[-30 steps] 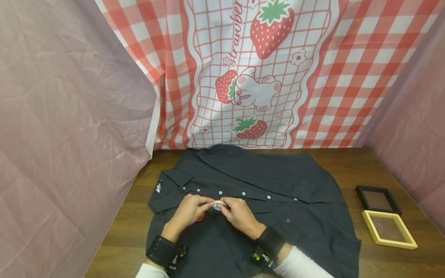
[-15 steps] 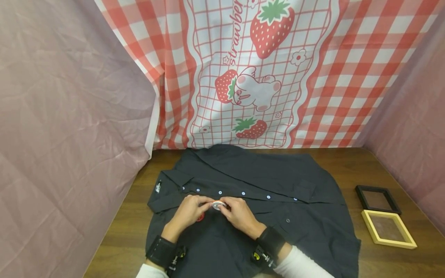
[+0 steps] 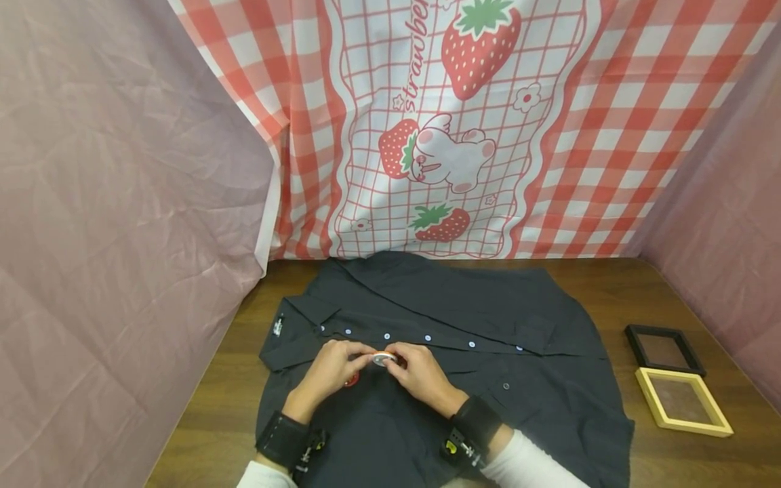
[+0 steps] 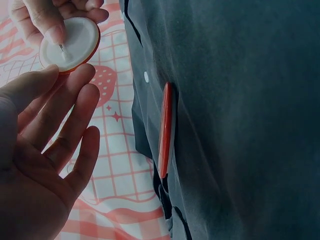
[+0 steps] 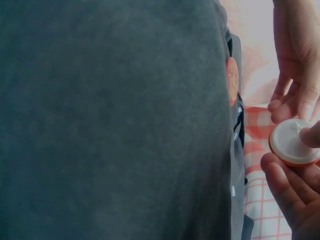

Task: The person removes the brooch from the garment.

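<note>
Both hands hold a round pin-back badge [image 3: 383,360] above a dark shirt [image 3: 488,420]. Its white back with the metal pin faces the person, and an orange-red rim shows around it in the left wrist view. My left hand [image 3: 331,370] pinches the badge's edge between thumb and index finger, the other fingers spread loosely. The right hand [image 3: 422,374] grips it from the other side, its thumb pressing on the back beside the pin and its fingers behind. A second badge, red [image 4: 166,131], sits on the shirt front below the left hand, seen edge-on in the left wrist view.
The shirt lies spread on a wooden table [image 3: 213,393], collar to the left, with a row of pale buttons [image 3: 428,337]. At the right lie a black frame [image 3: 634,349] and a yellow frame [image 3: 692,425]. A strawberry-print cloth [image 3: 451,224] hangs behind.
</note>
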`<state>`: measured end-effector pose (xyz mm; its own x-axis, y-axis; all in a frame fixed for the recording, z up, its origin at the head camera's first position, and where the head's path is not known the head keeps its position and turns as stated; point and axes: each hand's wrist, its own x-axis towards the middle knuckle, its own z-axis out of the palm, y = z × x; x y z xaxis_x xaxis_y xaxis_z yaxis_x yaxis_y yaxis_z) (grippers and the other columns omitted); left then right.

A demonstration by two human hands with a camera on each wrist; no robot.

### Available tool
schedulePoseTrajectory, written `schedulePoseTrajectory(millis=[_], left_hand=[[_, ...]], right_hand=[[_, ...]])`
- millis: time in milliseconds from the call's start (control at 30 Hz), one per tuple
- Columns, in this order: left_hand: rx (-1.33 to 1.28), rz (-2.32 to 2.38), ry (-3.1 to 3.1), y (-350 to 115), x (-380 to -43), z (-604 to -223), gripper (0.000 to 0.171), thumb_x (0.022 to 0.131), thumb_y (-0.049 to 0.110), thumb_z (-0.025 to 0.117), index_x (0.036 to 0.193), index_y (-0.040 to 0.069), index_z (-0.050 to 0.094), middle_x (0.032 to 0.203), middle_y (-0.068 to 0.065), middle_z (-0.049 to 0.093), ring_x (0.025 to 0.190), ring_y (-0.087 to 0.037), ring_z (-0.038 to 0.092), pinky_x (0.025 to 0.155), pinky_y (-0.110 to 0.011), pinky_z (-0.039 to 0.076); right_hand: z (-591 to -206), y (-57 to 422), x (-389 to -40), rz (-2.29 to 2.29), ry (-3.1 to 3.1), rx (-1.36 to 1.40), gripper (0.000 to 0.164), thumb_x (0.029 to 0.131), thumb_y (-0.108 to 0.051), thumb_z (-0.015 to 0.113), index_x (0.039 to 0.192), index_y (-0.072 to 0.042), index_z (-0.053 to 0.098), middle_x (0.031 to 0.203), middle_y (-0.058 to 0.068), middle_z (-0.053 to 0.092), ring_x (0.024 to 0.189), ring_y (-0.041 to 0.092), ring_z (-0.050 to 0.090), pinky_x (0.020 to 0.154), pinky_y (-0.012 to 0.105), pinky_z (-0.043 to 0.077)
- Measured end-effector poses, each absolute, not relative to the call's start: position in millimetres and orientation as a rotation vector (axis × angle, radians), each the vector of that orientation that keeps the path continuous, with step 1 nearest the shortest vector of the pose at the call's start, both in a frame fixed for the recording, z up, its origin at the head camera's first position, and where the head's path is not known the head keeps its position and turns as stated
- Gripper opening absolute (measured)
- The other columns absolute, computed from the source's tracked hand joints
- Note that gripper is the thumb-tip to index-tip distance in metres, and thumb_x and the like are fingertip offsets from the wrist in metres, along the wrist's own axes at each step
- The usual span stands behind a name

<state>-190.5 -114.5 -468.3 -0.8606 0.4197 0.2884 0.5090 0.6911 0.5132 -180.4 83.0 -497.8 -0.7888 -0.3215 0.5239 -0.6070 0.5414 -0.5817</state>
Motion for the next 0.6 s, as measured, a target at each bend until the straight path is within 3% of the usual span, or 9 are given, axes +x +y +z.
schedulePoseTrajectory(millis=[600], left_hand=[[-0.713,-0.883,-2.734,-114.7,-191.2,-467.1,0.007,0.083,0.019,0.076,0.089,0.018,0.079,0.085,0.005,0.076,0.078,-0.010,0.071,0.069,-0.026,0.055]], right_hand=[[-496.9,84.4,-180.3,1.324,-2.461,0.829,0.021,0.089,-0.024,0.071,0.103,-0.008,0.072,0.085,0.001,0.071,0.066,-0.003,0.057,0.059,0.015,0.050]])
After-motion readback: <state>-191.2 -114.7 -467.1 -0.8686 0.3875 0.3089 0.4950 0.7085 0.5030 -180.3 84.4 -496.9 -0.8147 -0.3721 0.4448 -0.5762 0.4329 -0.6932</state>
